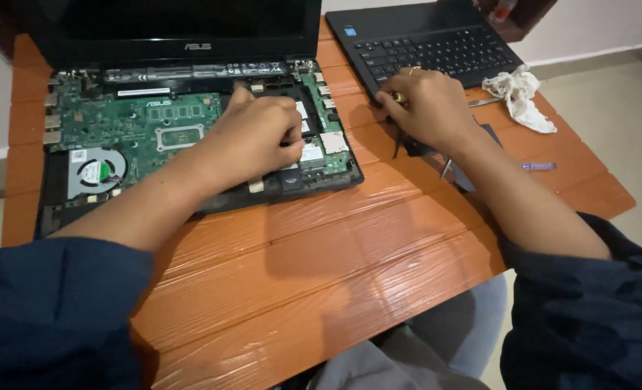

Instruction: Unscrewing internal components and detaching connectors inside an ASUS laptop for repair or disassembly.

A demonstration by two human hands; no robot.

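On the left of the orange table point(321, 274) lies an opened laptop point(155, 123) with its green board bare. The left hand point(256, 137) rests curled on the board; whether it holds something, I cannot tell. The right hand point(422, 105) pinches a small tool point(399, 97) beside the black keyboard point(436, 47). A crumpled cloth point(523, 94) lies further right.

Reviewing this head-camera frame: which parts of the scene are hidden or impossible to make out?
- Board area under the left hand: covered by the hand resting on the opened laptop.
- Small tool in the right hand: mostly wrapped by the fingers, kind unclear.
- Dark piece beneath that hand: partly covered by hand and forearm.
- Laptop screen: cut off by the top edge.
- Keyboard cover: its far corner is cut off at the top edge.
- Small purple item: too small to identify.
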